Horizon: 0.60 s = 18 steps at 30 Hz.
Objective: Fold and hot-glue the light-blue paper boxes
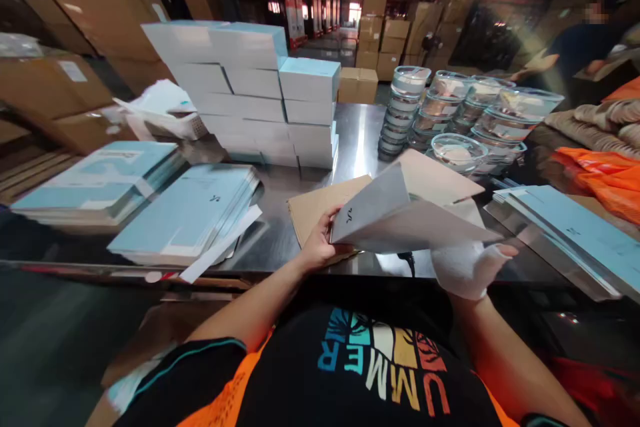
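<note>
Both hands are up at the near edge of the shiny steel surface (360,140), working one flat, pale grey folded carton blank (400,213). The bare left hand (320,243) is closed on the blank's left corner, thumb on top, fingers curled beneath. The right hand (470,267), wrapped in white cloth or a glove, supports the blank from below at its right end, fingers spread and thumb poking out. The blank hangs tilted just above a brown cardboard sheet (313,207) lying on the surface. To the left sit two piles of flat light-blue blanks (185,213). Behind them rises a stack of made-up pale blue boxes (260,93). Back right, stacks of clear glass bowls (450,120) stand close together. Another pile of flat blue blanks (575,233) lies far right.
</note>
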Available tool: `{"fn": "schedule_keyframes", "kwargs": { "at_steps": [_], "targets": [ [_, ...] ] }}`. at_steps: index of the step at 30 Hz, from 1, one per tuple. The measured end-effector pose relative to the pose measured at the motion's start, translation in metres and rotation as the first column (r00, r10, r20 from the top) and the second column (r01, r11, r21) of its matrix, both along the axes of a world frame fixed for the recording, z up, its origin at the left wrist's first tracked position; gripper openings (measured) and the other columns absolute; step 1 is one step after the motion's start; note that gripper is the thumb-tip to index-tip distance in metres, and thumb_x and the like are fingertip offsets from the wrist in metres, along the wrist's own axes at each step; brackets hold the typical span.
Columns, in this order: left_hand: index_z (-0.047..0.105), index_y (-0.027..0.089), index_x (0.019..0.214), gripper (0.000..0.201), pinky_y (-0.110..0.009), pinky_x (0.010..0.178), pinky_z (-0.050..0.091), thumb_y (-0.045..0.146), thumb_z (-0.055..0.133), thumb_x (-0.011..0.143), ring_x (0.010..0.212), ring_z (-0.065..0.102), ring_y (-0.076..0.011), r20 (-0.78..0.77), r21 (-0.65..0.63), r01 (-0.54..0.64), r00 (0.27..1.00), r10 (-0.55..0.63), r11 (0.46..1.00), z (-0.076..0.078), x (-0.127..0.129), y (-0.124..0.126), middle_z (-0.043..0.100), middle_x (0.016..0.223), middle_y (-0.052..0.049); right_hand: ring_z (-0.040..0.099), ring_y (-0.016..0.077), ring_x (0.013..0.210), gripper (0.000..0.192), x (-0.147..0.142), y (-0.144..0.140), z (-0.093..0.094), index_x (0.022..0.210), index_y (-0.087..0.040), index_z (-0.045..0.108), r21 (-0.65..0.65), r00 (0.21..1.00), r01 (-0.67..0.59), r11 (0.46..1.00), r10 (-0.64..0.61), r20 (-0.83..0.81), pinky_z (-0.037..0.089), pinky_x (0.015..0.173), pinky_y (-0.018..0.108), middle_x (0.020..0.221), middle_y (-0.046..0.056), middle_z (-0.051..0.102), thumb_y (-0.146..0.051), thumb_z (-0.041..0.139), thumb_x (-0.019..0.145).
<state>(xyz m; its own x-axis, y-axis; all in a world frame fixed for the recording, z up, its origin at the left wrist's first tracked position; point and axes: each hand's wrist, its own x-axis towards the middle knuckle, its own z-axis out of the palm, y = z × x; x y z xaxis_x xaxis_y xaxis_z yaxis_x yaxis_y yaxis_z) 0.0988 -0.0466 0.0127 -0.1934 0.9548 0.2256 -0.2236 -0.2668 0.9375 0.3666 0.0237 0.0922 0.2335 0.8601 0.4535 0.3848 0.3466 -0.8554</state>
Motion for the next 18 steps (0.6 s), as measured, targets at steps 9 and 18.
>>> {"fn": "schedule_keyframes", "kwargs": {
  "at_steps": [9, 18],
  "targets": [
    [0.049, 0.024, 0.152, 0.100, -0.053, 0.109, 0.054, 0.055, 0.096, 0.070, 0.134, 0.061, -0.0382, -0.300, 0.101, -0.114, 0.944, 0.139, 0.988, -0.018, -0.010, -0.007, 0.060, 0.147, -0.019, 0.062, 0.0307, 0.141, 0.073, -0.042, -0.017, -0.032, 0.152, -0.027, 0.059, 0.030, 0.751, -0.643, 0.765, 0.638, -0.169, 0.050, 0.121, 0.048, 0.151, 0.012, 0.067, -0.063, 0.076, 0.090],
    [0.071, 0.023, 0.126, 0.060, -0.041, 0.096, 0.058, 0.073, 0.070, 0.092, 0.116, 0.067, -0.0300, -0.275, 0.505, -0.218, 0.877, 0.395, 0.835, 0.022, 0.007, 0.001, 0.067, 0.129, -0.014, 0.071, 0.0297, 0.117, 0.046, -0.072, -0.013, -0.017, 0.127, -0.022, 0.064, -0.004, 0.856, -0.453, 0.892, 0.433, -0.283, 0.058, 0.106, 0.048, 0.128, 0.013, 0.075, -0.043, 0.071, 0.088]
  ]
}}
